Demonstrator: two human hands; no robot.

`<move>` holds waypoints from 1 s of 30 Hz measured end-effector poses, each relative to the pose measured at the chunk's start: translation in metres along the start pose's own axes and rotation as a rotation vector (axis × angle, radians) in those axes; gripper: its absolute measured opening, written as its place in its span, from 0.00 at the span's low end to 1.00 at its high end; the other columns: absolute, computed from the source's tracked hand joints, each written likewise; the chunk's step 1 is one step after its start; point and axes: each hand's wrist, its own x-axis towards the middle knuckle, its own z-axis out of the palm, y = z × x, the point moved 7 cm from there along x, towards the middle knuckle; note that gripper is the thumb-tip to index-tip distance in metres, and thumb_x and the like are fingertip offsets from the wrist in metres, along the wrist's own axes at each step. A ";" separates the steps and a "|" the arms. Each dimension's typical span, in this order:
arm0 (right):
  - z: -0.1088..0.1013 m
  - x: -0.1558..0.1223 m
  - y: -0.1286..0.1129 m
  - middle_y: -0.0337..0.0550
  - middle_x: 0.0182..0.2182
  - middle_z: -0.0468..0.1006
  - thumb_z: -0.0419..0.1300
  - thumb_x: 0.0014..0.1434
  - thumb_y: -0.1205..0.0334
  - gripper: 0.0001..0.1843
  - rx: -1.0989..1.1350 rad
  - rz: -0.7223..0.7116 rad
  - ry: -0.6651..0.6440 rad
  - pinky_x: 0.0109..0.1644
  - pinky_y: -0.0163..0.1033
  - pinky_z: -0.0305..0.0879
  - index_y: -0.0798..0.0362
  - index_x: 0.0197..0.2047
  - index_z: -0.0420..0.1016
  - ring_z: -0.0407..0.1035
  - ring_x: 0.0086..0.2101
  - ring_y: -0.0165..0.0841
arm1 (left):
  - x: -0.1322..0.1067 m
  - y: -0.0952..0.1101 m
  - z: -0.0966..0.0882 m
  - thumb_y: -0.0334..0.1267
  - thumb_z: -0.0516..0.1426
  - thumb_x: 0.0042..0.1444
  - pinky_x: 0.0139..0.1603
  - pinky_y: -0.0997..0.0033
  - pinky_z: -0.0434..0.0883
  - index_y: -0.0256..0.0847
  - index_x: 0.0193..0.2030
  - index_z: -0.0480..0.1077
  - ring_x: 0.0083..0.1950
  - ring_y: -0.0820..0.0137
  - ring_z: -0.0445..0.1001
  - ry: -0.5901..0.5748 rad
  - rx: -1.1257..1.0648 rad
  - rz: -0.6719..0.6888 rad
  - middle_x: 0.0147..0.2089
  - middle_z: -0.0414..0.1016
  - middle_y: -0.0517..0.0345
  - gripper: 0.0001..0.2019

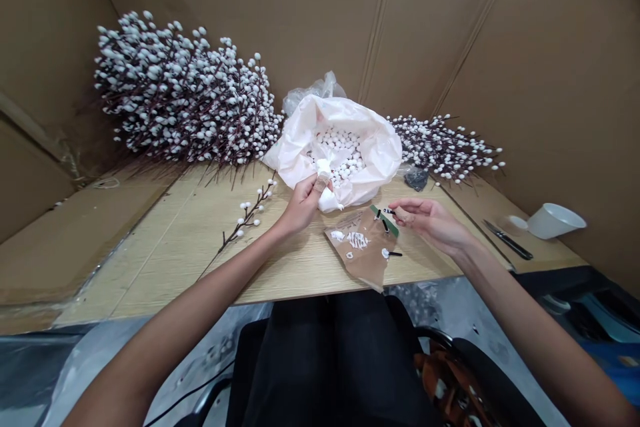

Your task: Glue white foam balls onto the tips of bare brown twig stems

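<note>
My left hand (303, 200) is closed at the near rim of a white plastic bag (370, 147), its fingers pinching near the white beads (340, 150) that fill the bag. Over a brown scrap of paper (363, 247) my right hand (427, 219) pinches a short dark stem with a white bud (389, 212). Two more short stems with white tips (387, 253) lie on that paper, beside smears of white glue. A single dark branch with white buds (247, 217) lies on the wooden table (180, 247) left of my left hand.
A large pile of budded branches (185, 97) leans at the back left, a smaller pile (445, 143) at the back right. A white cup (553, 220) and a black-handled tool (507, 239) sit on the right. Cardboard walls (550, 80) surround the table.
</note>
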 end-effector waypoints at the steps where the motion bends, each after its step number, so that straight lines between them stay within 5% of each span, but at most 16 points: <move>1: 0.003 0.000 -0.003 0.44 0.38 0.81 0.74 0.42 0.55 0.18 -0.009 -0.006 0.000 0.45 0.36 0.67 0.51 0.37 0.81 0.72 0.37 0.31 | 0.000 0.000 0.000 0.61 0.54 0.55 0.27 0.73 0.57 0.38 0.28 0.65 0.26 0.74 0.57 0.006 -0.004 -0.006 0.25 0.61 0.62 0.24; 9: 0.040 0.007 -0.038 0.42 0.37 0.80 0.72 0.45 0.53 0.14 0.056 -0.296 0.044 0.43 0.37 0.71 0.49 0.35 0.80 0.73 0.37 0.31 | -0.001 -0.005 0.001 0.60 0.57 0.53 0.26 0.74 0.55 0.39 0.27 0.65 0.26 0.75 0.56 0.006 -0.153 -0.046 0.25 0.60 0.63 0.23; 17: 0.071 0.007 -0.063 0.44 0.35 0.80 0.68 0.51 0.58 0.08 -0.195 -0.585 0.057 0.48 0.44 0.73 0.51 0.34 0.79 0.75 0.39 0.35 | -0.001 -0.005 -0.002 0.60 0.57 0.52 0.26 0.74 0.55 0.38 0.27 0.65 0.25 0.75 0.55 0.007 -0.128 -0.062 0.25 0.60 0.63 0.24; 30: 0.075 0.005 -0.063 0.45 0.40 0.79 0.68 0.51 0.63 0.04 -0.170 -0.645 0.058 0.49 0.43 0.71 0.48 0.34 0.82 0.72 0.45 0.36 | -0.006 -0.008 0.010 0.45 0.65 0.45 0.28 0.75 0.61 0.37 0.26 0.65 0.27 0.76 0.63 -0.061 -0.483 -0.250 0.26 0.64 0.63 0.16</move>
